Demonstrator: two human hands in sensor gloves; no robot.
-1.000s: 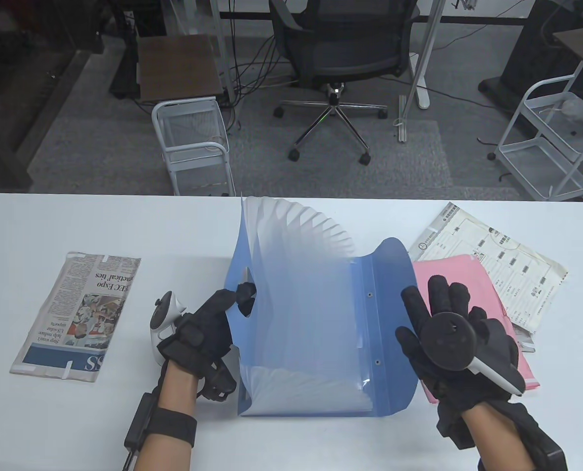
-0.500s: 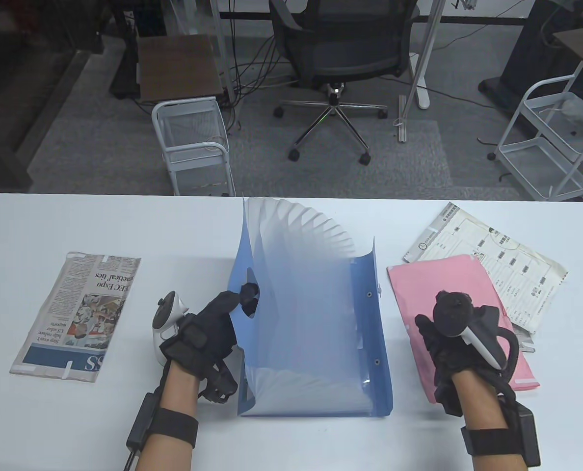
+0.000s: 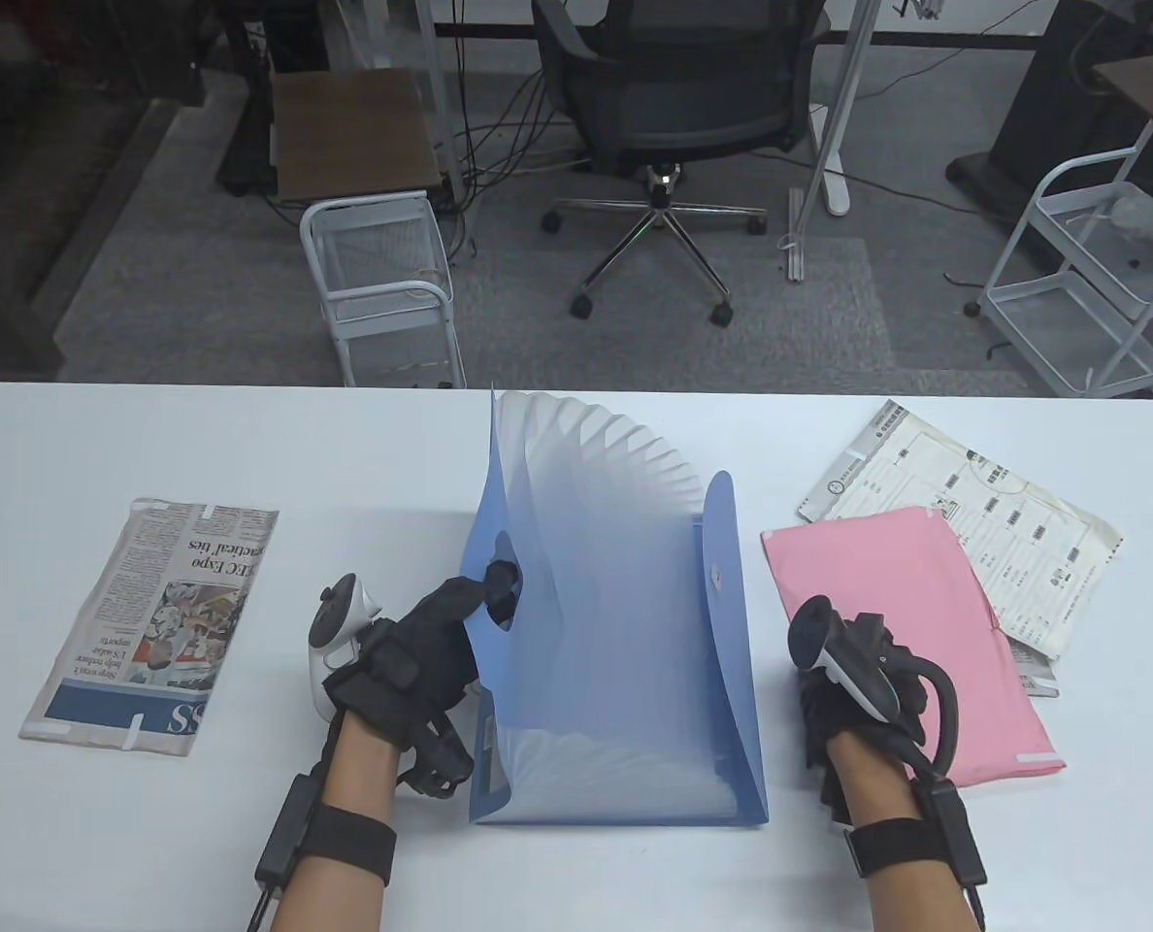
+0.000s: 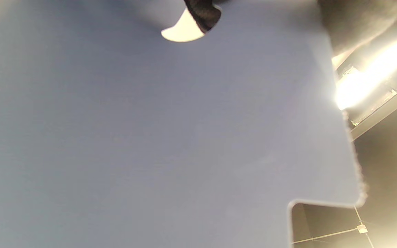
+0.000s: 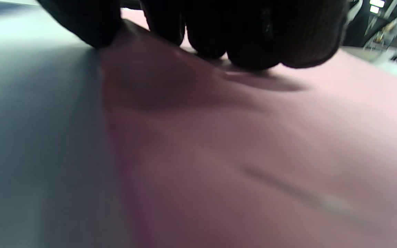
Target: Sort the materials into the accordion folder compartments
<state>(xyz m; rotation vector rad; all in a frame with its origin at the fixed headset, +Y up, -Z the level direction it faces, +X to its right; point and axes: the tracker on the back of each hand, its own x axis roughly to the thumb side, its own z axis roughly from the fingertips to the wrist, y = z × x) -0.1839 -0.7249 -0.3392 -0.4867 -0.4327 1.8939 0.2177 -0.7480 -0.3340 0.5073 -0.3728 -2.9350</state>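
1. At the lower left of the table view, the left hand (image 3: 421, 650) is hooked through the cut-out handle in the front cover of the blue accordion folder (image 3: 625, 621); a fingertip (image 4: 203, 12) is seen poking through that slot in the left wrist view. The cover is pinched and tilted up, apparently so that the pockets are kept fanned open for loading.
2. At the lower right, the right hand (image 3: 853, 675) is laid on the near-left edge of the pink folder (image 3: 906, 621). In the right wrist view its fingers (image 5: 250, 38) are pressed down on the pink surface, curled at the edge; whether the edge has actually been gripped cannot be told. A pick-up is judged to be starting.
3. In the centre, the folder's white pleated pockets (image 3: 606, 456) are spread towards the far table edge, the flap standing upright on the right.
4. At the left, well apart from the folder, a folded newspaper (image 3: 154, 621) is left lying flat.
5. At the upper right of the table, a printed form sheet (image 3: 984, 515) is partly covered by the pink folder, so the pink one is likely to be taken first.
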